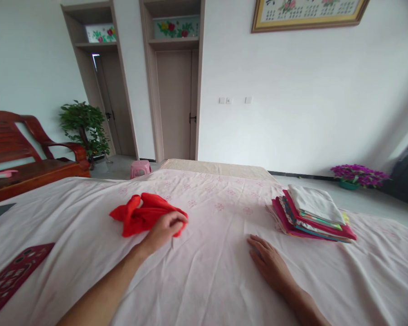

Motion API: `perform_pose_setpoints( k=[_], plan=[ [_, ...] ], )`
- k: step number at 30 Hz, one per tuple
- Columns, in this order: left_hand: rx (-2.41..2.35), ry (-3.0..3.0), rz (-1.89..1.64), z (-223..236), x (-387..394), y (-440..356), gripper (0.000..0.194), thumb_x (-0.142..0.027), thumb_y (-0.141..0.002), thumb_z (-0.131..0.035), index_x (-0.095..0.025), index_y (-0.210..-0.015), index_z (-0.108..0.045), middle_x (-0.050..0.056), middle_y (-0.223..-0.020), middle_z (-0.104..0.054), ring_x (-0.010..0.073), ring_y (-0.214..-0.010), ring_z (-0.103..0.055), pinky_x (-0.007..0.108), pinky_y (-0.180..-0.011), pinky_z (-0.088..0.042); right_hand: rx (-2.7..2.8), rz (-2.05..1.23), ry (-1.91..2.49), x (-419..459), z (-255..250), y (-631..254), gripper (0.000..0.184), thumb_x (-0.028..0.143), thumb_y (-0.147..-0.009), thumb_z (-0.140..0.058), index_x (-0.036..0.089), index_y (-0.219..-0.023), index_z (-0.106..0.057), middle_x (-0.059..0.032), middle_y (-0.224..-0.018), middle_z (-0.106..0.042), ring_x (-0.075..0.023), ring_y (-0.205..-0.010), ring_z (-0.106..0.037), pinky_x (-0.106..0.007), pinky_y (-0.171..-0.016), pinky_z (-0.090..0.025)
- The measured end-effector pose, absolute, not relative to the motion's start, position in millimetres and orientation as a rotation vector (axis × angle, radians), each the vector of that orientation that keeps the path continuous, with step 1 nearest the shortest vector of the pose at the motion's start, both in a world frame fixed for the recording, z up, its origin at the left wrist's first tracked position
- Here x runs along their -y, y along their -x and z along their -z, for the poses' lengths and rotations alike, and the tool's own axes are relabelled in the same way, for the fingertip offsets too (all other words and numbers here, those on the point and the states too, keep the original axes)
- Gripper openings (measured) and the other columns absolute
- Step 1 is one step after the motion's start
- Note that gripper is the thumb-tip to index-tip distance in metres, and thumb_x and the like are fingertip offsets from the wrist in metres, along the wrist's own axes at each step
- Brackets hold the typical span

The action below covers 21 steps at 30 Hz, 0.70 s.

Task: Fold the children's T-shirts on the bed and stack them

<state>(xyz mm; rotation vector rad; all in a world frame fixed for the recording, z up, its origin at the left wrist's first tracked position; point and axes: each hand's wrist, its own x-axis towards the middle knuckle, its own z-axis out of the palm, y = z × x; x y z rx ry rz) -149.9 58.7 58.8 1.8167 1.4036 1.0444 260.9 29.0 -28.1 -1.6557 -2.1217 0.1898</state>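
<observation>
A crumpled red cloth [139, 216] lies on the pale pink patterned sheet [204, 253], left of centre. My left hand [166, 228] has its fingers closed on the cloth's right edge. On the sheet to the right rests my right hand [267, 260], palm down, fingers stretched out and holding nothing. Just beyond it, to the right, sits a stack of folded cloths [309, 215], with a whitish one on top and red, teal and patterned layers below.
A phone in a dark red case [15, 276] lies at the lower left. A wooden bench [54, 158], a potted plant [85, 127] and a pink stool [140, 168] stand at the far left. Purple flowers [358, 174] in a green pot are at the far right.
</observation>
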Motion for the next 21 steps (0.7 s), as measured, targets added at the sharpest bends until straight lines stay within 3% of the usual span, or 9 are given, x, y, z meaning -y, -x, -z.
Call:
perform_pose_setpoints(
  k=[3, 7, 11, 13, 17, 21],
  plan=[
    [-1.043, -1.977, -0.781, -61.0, -34.7, 111.5, 0.033, -0.033, -0.088, -0.052, -0.020, -0.112, -0.069, 0.006, -0.101, -0.073, 0.0170, -0.084, -0.068, 0.027, -0.075, -0.053, 2.123, -0.190, 1.654, -28.7, 27.5, -261.3, 0.048, 0.043, -0.093, -0.039, 0.023, -0.131, -0.062, -0.0081, -0.142, -0.053, -0.0262, -0.132, -0.047, -0.044, -0.114, -0.035],
    [-1.444, -2.140, -1.046, -40.3, -45.3, 117.5, 0.028, -0.031, -0.087, -0.052, -0.022, -0.107, -0.070, 0.008, -0.113, -0.070, 0.0218, -0.108, -0.063, 0.035, -0.099, -0.046, 2.120, -0.184, 1.664, -27.0, 26.0, -259.1, 0.048, 0.041, -0.093, -0.039, 0.021, -0.129, -0.063, -0.0094, -0.142, -0.053, -0.0255, -0.131, -0.048, -0.042, -0.113, -0.036],
    [-1.798, -2.115, -0.998, -2.0, -64.3, 138.7, 0.047, -0.043, -0.082, -0.061, -0.020, -0.123, -0.062, 0.013, -0.131, -0.060, 0.0291, -0.122, -0.055, 0.043, -0.104, -0.042, 2.105, -0.158, 1.670, -23.2, 21.8, -254.0, 0.046, 0.039, -0.093, -0.039, 0.022, -0.128, -0.063, -0.0094, -0.140, -0.055, -0.0259, -0.130, -0.050, -0.043, -0.112, -0.037],
    [-1.800, -2.126, -0.984, 13.8, -64.2, 141.7, 0.046, -0.039, -0.080, -0.062, -0.019, -0.121, -0.062, 0.014, -0.131, -0.059, 0.0291, -0.122, -0.055, 0.043, -0.105, -0.042, 2.110, -0.141, 1.671, -20.5, 19.2, -251.1, 0.046, 0.038, -0.093, -0.039, 0.022, -0.129, -0.063, -0.0096, -0.139, -0.056, -0.0261, -0.129, -0.050, -0.043, -0.111, -0.037],
    [-1.757, -1.961, -1.183, 26.1, -54.4, 143.6, 0.026, -0.025, -0.081, -0.052, -0.022, -0.104, -0.064, 0.008, -0.115, -0.068, 0.0228, -0.110, -0.062, 0.036, -0.099, -0.045, 2.154, -0.114, 1.673, -14.8, 13.9, -246.6, 0.046, 0.040, -0.095, -0.037, 0.022, -0.130, -0.062, -0.0091, -0.140, -0.055, -0.0255, -0.130, -0.049, -0.042, -0.112, -0.036],
    [-1.759, -1.421, -1.512, 27.3, -52.3, 160.8, 0.027, -0.029, -0.080, -0.045, -0.021, -0.100, -0.062, 0.005, -0.098, -0.071, 0.0215, -0.091, -0.065, 0.032, -0.083, -0.051, 2.213, -0.135, 1.637, -9.7, 9.7, -245.4, 0.047, 0.043, -0.097, -0.035, 0.023, -0.130, -0.062, -0.0082, -0.141, -0.055, -0.0241, -0.131, -0.048, -0.040, -0.112, -0.034]
  ],
)
